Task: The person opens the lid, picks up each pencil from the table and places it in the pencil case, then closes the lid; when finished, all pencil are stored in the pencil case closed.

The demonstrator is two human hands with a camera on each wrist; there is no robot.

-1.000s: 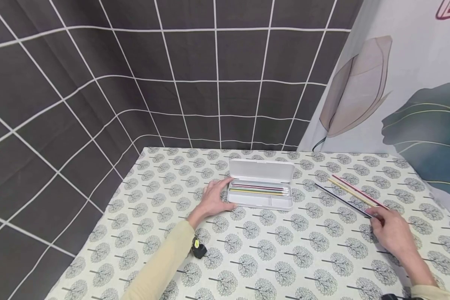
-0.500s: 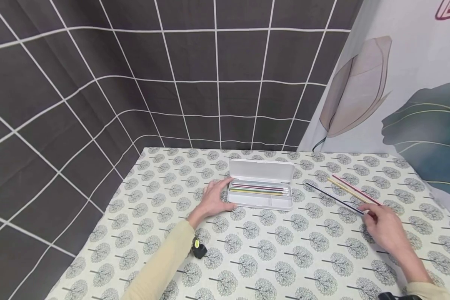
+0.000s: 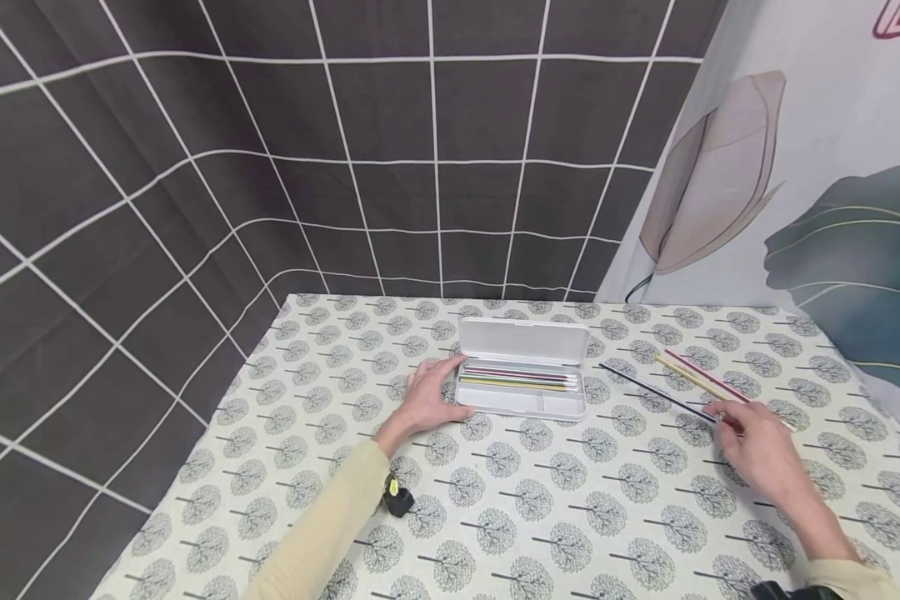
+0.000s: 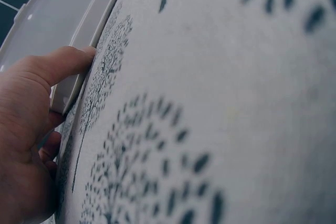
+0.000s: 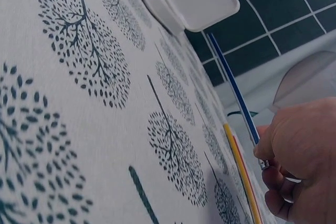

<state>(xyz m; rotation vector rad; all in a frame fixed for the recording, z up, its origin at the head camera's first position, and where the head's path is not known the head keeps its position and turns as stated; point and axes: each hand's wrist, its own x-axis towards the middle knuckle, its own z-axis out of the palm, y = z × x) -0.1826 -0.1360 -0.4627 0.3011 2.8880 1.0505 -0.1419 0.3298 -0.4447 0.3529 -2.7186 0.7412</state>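
In the head view a white pencil case (image 3: 502, 405) lies with its lid (image 3: 523, 342) raised. Several pencils (image 3: 517, 379) lie side by side in its rear compartment. My left hand (image 3: 426, 398) holds the case's left end, thumb at the front edge and fingers at the back. Between thumb and fingers, my right hand (image 3: 759, 446) pinches a dark blue pencil (image 3: 645, 387) near one end. The pencil's far tip points toward the case, apart from it. A yellow pencil (image 3: 686, 374) and a red pencil (image 3: 708, 376) lie beyond the right hand, which partly hides them.
A tablecloth (image 3: 532, 500) with a tree print covers the table. Behind it hangs a dark cloth (image 3: 480, 200) with a white grid. To the right is a pale curtain (image 3: 727, 167) with leaf shapes.
My right hand has moved left with the dark blue pencil, bringing its tip closer to the case. The left hand and case have stayed put.
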